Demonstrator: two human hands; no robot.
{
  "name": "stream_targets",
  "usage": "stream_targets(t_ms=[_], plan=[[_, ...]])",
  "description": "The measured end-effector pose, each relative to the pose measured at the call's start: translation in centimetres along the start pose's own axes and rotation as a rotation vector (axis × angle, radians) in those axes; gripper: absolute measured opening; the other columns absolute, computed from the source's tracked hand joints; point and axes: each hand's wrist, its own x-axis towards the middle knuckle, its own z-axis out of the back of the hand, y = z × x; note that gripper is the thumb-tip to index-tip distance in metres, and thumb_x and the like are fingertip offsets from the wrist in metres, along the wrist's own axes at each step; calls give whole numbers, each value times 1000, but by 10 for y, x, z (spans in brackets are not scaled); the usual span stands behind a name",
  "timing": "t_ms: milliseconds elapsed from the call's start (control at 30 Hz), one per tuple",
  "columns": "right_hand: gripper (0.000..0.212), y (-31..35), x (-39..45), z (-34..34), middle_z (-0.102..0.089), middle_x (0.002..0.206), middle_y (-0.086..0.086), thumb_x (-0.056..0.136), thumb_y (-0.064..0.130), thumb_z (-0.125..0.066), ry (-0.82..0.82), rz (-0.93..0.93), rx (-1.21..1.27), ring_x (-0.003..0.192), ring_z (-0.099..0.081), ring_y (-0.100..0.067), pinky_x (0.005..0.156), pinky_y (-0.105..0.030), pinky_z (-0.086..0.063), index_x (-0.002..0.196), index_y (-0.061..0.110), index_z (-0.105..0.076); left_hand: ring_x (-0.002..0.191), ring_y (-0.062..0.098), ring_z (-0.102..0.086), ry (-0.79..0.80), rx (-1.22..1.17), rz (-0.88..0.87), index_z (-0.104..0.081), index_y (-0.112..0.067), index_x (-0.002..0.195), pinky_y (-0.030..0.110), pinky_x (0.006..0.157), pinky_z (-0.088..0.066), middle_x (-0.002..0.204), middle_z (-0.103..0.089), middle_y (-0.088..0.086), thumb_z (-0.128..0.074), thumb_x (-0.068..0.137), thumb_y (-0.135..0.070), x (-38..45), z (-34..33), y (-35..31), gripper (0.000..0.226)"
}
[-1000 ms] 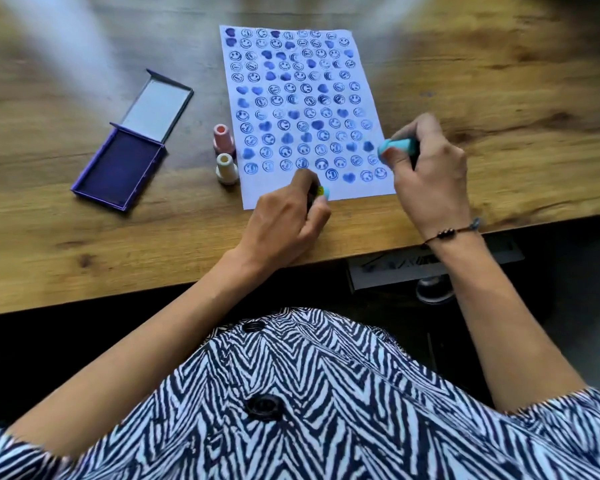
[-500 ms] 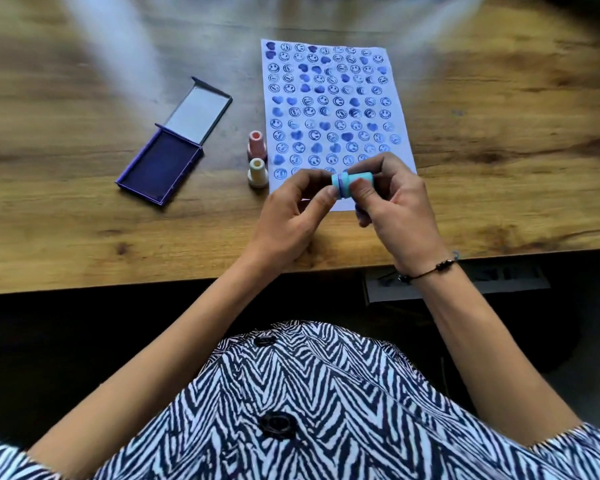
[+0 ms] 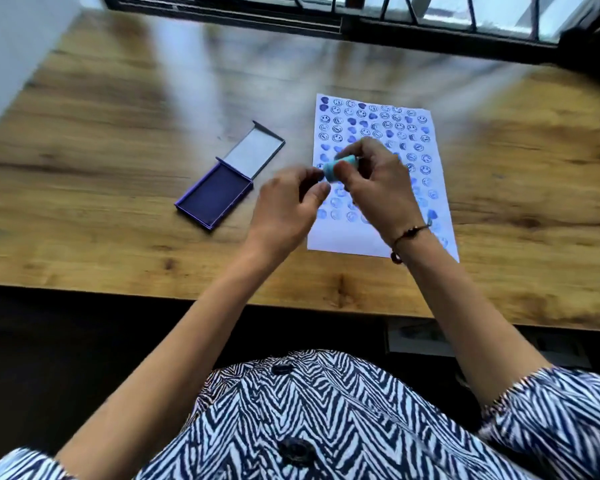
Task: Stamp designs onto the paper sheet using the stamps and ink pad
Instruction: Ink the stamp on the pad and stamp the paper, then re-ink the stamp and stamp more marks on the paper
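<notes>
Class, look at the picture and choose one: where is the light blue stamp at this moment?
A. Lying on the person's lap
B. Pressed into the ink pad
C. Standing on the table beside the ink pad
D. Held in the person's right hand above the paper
D: the light blue stamp is pinched in the right hand over the stamped paper sheet, while the open ink pad lies apart, to the left.

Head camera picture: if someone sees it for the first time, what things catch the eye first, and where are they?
The white paper sheet, right of centre on the wooden table, is nearly covered with blue smiley and heart prints. Above its left part, the right hand holds a turquoise stamp, with the left hand right beside it. To the left lies the open purple ink pad, lid folded back.
</notes>
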Motion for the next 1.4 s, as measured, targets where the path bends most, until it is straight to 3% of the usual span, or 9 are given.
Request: stream_targets(t_ms=[267,400,533,800,933,1100,1200,1300,1400], plan=[[24,3,87,-51,-61,111,-24,84,17,-55,314,212,-789,100,-58,-40,72,-37,-43,107,10,-54,93,31,-64,-191,-88,170,-64,-7,103,48,89,-51,99,-69,19,-55,86,-14,3,33,21,20],[35,3,84,-48,-60,112,-28,85,22,-55,347,176,-803,103,-55,-41,79,-40,-45,116,9,-46,85,24,-63,-211,-142,210,-64,-9,101,47,89,-52,89,-67,11,-54,86,-13,-1,38,32,18],[43,13,65,-48,-64,101,-23,79,44,-62,298,185,-765,98,-57,-37,67,-34,-37,98,6,-55,73,20,-59,-236,-207,233,-63,-11,97,47,85,-53,77,-63,5,-55,85,-11,-5,38,43,14],[18,24,51,-66,-60,106,-26,77,11,-63,373,163,-882,98,-56,-39,74,-36,-47,92,0,-61,70,19,-57,-262,-300,240,-60,-22,85,47,80,-52,74,-62,-1,-56,83,-11,-14,38,62,12],[12,35,43,-66,-68,90,-19,74,6,-66,317,189,-538,85,-60,-29,74,-35,-47,86,6,-67,66,14,-59,-297,-405,231,-58,-27,88,37,72,-53,76,-62,-3,-57,84,-12,-15,44,67,15],[10,52,30,-77,-58,65,-11,74,-2,-69,489,27,82,57,-53,-17,58,-29,-47,82,5,-66,58,5,-59,-387,-601,178,-67,-16,85,15,58,-51,65,-68,-9,-60,84,-13,-15,56,68,8],[12,51,27,-88,-58,65,-10,78,-6,-64,530,-25,158,53,-55,-11,56,-24,-49,83,4,-65,58,2,-60,-401,-649,145,-67,-14,79,12,56,-49,68,-74,-11,-59,84,-11,-18,64,70,10],[16,51,25,-99,-61,72,-15,74,-2,-69,504,21,140,64,-55,-20,63,-37,-48,75,13,-66,50,1,-57,-433,-714,191,-64,-10,73,12,48,-46,60,-73,-8,-57,84,-8,-17,68,72,13],[11,55,33,-108,-62,67,-4,71,5,-71,365,222,7,66,-58,-16,61,-24,-44,73,15,-67,44,6,-53,-530,-756,260,-62,-11,63,14,45,-44,46,-62,-6,-56,85,-7,-14,77,79,23]])
